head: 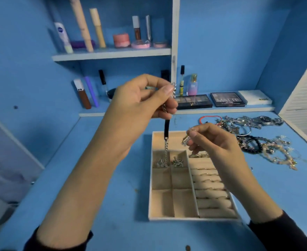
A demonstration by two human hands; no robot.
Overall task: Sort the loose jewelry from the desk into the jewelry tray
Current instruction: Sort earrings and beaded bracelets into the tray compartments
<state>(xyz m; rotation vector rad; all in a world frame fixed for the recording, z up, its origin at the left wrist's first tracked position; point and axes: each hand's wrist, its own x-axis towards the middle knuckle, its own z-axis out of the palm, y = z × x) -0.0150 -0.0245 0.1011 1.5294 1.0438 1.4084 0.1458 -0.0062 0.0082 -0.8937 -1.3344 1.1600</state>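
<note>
A beige jewelry tray (153, 205) lies on the blue desk, with square compartments on its left and ring rolls on its right. My left hand (141, 98) is raised above the tray and grips a black band with a silver chain (166, 131); the chain's end hangs down over the tray's upper left compartments. My right hand (214, 142) pinches a small sparkly piece (185, 140) above the tray's top section. Small silver pieces (177, 162) lie in two upper compartments. A pile of loose jewelry (268, 145) sits on the desk right of the tray.
Silver watches (257, 121) and a red cord (209, 117) lie at the back right. Eyeshadow palettes (228, 99), perfume bottles and makeup tubes stand on the low ledge and on the shelf above. A slatted white panel borders the right side.
</note>
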